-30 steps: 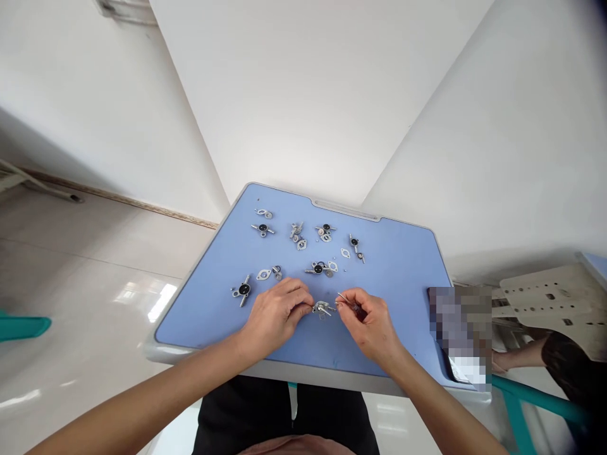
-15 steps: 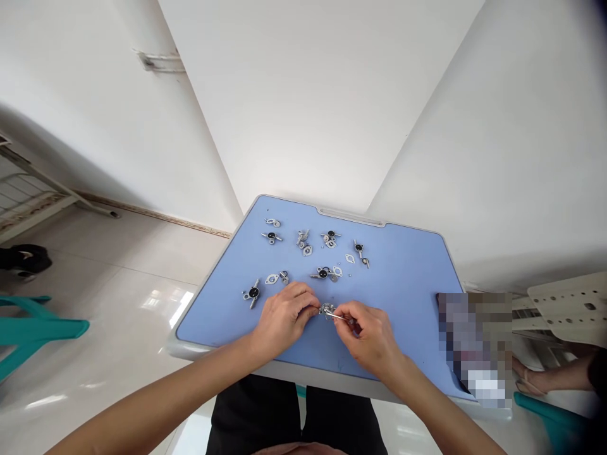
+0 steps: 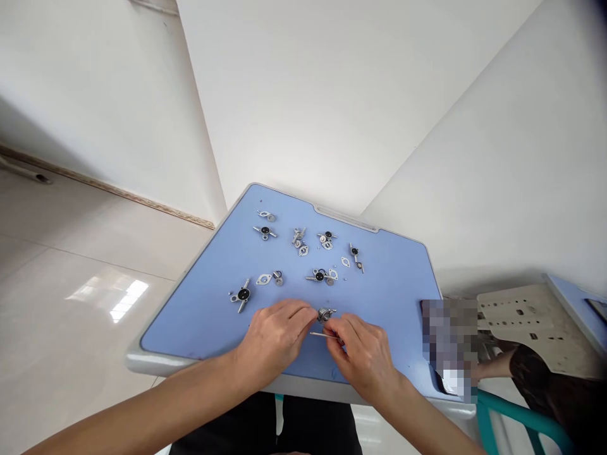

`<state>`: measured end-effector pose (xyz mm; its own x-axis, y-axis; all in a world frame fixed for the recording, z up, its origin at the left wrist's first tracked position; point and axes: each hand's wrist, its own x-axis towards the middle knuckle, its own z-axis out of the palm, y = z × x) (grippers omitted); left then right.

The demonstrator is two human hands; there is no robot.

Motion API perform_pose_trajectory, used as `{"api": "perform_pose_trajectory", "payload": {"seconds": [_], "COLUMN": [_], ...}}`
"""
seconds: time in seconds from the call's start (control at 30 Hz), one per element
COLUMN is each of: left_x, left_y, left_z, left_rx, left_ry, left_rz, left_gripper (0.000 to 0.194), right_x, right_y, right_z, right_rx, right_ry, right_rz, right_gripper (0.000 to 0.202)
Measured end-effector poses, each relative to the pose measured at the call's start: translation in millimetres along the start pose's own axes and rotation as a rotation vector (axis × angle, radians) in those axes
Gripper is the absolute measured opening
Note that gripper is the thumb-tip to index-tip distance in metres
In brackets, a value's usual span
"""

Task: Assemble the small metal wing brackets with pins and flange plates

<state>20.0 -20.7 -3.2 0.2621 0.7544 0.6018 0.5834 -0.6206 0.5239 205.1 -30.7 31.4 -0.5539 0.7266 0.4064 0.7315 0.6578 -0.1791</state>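
Low over the blue desk (image 3: pixel 199 316), my left hand (image 3: pixel 279 335) pinches the left side of a small metal valve (image 3: pixel 325 314). My right hand (image 3: pixel 363 354) is closed round a thin metal rod-like tool (image 3: pixel 321 334), whose tip points left, below the valve and apart from it. Its fingertips also touch the valve's lower right side. Just beyond the hands lies a metal valve body with a black disc (image 3: pixel 319 276). Another such body (image 3: pixel 243 294) lies to the left, near a flat two-hole plate (image 3: pixel 264 279). The fingers partly cover the held valve.
Farther back are more valve bodies (image 3: pixel 265 231), loose plates (image 3: pixel 345 261), and tiny screws. A blurred-out object (image 3: pixel 448 347) lies at the desk's right edge. White walls meet behind the desk. A teal stool (image 3: pixel 516 417) and part of another person are at the right.
The rod's tip has come off the valve and swung down to the left. My left hand keeps its pinch. The whole view has shifted and turned slightly.
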Motion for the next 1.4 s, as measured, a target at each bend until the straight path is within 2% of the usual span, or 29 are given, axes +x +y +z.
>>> {"api": "perform_pose_trajectory", "payload": {"seconds": [0.2,0.4,0.63,0.77,0.87,0.97,1.1,1.2,1.27,1.4], "left_x": [1.4,1.6,0.6,1.1,1.5,2.7,5.4,7.8,9.1,10.0], "left_y": [0.1,0.9,1.4,0.2,-0.7,-1.4,-4.1,-7.0,-7.9,-6.5], "left_z": [-3.2,-3.6,-3.0,-5.3,-6.7,-6.9,-6.4,-6.5,-6.7,-5.8], "left_rx": [-0.144,-0.221,-0.320,-0.330,-0.378,-0.414,-0.504,-0.593,-0.635,-0.639], "left_ry": [0.011,-0.036,-0.085,-0.136,-0.179,-0.197,-0.256,-0.315,-0.333,-0.375], "left_rz": [-0.040,-0.090,-0.156,-0.174,-0.215,-0.298,-0.501,-0.642,-0.700,-0.726], "left_gripper": [0.019,0.023,0.023,0.026,0.024,0.024,0.020,0.018,0.018,0.018], "right_x": [4.7,6.9,10.2,17.0,24.0,29.9,33.7,30.1,23.5,6.6], "right_y": [-8.5,-10.6,-7.7,-2.9,4.3,11.9,15.8,15.6,15.8,17.8], "right_z": [-6.2,-11.6,-15.7,-21.7,-24.0,-20.6,-19.9,-33.2,-45.0,-57.9], "right_rx": [-0.198,-0.260,-0.301,-0.244,-0.102,0.051,0.207,0.326,0.312,0.005], "right_ry": [0.020,-0.026,-0.149,-0.230,-0.311,-0.385,-0.416,-0.405,-0.384,-0.319], "right_rz": [-0.093,-0.126,-0.179,-0.190,-0.110,0.041,0.294,0.427,0.372,0.013], "right_gripper": [0.016,0.018,0.021,0.027,0.025,0.013,0.012,0.010,0.016,0.025]}}
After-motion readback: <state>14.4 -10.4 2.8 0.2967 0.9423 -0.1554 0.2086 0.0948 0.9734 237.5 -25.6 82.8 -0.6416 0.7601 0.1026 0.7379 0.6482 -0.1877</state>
